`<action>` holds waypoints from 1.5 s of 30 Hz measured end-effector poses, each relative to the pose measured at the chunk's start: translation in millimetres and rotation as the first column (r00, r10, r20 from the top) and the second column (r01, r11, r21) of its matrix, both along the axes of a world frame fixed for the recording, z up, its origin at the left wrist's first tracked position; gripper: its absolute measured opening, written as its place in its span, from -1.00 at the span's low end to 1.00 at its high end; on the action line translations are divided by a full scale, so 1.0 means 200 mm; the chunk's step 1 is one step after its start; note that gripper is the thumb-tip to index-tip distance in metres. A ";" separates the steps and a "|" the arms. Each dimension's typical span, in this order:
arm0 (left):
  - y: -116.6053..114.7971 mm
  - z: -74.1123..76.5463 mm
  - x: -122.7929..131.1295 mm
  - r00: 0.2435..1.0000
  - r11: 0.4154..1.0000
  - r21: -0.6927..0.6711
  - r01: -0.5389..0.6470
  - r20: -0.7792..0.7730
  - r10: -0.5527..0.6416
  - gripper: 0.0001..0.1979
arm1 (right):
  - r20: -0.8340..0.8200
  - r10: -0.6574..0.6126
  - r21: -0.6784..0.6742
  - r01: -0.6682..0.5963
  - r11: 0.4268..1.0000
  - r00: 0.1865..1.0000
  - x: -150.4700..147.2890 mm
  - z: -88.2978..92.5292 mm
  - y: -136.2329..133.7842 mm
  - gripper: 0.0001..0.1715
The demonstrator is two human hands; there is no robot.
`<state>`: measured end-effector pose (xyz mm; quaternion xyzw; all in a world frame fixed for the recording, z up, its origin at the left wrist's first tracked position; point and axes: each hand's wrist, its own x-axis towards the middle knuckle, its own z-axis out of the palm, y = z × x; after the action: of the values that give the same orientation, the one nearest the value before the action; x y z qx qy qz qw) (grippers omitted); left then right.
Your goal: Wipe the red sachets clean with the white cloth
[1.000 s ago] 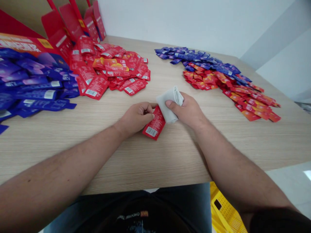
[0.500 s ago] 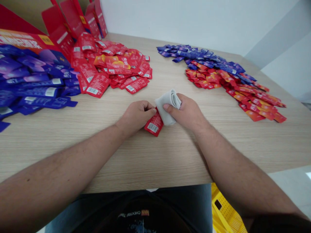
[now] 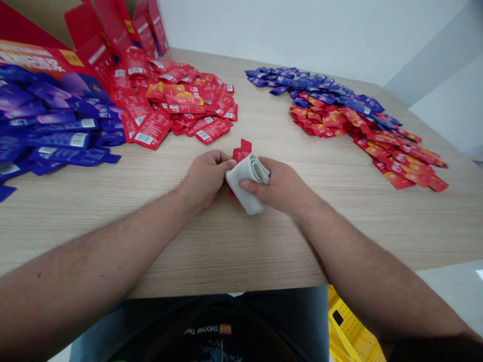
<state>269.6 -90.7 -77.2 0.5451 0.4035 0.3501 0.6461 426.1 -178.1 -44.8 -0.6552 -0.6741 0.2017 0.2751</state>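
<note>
A red sachet [image 3: 242, 151] is pinched at its left edge by my left hand [image 3: 210, 176], low over the table. My right hand [image 3: 281, 184] grips a folded pale grey cloth [image 3: 245, 183], thumb on top. The cloth lies against the sachet and covers its middle and most of its lower part. Only the sachet's top and a small bit of its lower left edge show. Beyond my left hand spreads a heap of red sachets [image 3: 181, 98], some with barcodes facing up.
Blue-purple sachets [image 3: 56, 125] are heaped at the left, in front of red cartons [image 3: 90, 37]. On the right, a row of blue sachets [image 3: 309, 83] borders orange-red sachets [image 3: 400, 156]. Below the table's [image 3: 211, 251] front edge stands a yellow plastic basket [image 3: 350, 327].
My right hand has moved the cloth left and down across the sachet. The sachet's top now shows beyond the cloth, while its barcode end is covered. My left hand still pinches the edge.
</note>
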 end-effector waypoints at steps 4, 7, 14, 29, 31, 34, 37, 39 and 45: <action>0.01 -0.01 0.00 1.000 0.998 0.055 -0.026 0.019 0.025 -0.87 | 0.133 -0.046 0.045 0.041 0.998 0.990 -0.01 0.00 0.00 -0.66; 0.01 -0.02 0.00 0.999 0.994 0.100 -0.043 -0.014 0.045 -0.85 | 0.157 -0.023 0.054 0.014 0.998 0.987 -0.01 -0.01 0.01 -0.66; 0.00 -0.01 0.00 0.998 0.990 0.138 -0.040 -0.039 0.046 -0.85 | 0.195 -0.014 0.041 0.007 0.999 0.981 0.01 0.00 0.01 -0.67; 0.00 0.03 0.01 0.996 0.999 0.016 -0.052 0.080 0.051 -0.82 | 0.155 0.057 -0.046 -0.051 0.998 0.986 0.03 0.00 0.01 -0.69; -0.01 0.04 0.01 0.995 0.999 0.000 -0.051 0.089 0.051 -0.81 | 0.152 0.165 -0.120 -0.147 0.982 0.975 0.04 0.00 0.01 -0.73; -0.01 0.04 0.00 0.994 1.000 0.019 0.002 0.108 -0.004 -0.81 | 0.144 0.054 -0.046 -0.048 0.998 0.988 0.06 0.01 0.02 -0.71; 0.00 0.02 -0.01 0.993 0.995 0.057 0.080 0.083 -0.085 -0.77 | 0.070 -0.022 -0.009 0.022 1.000 0.997 0.08 0.03 0.02 -0.70; 0.00 0.01 -0.02 0.989 0.990 0.064 0.129 0.063 -0.133 -0.79 | 0.051 -0.089 0.021 0.088 0.996 0.995 0.10 0.03 0.03 -0.69; -0.02 0.01 -0.06 0.913 0.887 0.234 0.398 -0.193 -0.359 -0.86 | -0.125 -0.306 0.121 0.321 0.939 0.944 0.17 -0.01 0.06 -0.59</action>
<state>258.6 -94.5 -74.5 0.7196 0.2835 0.2283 0.5914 459.6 -166.1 -46.2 -0.7221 -0.5582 0.1415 0.3834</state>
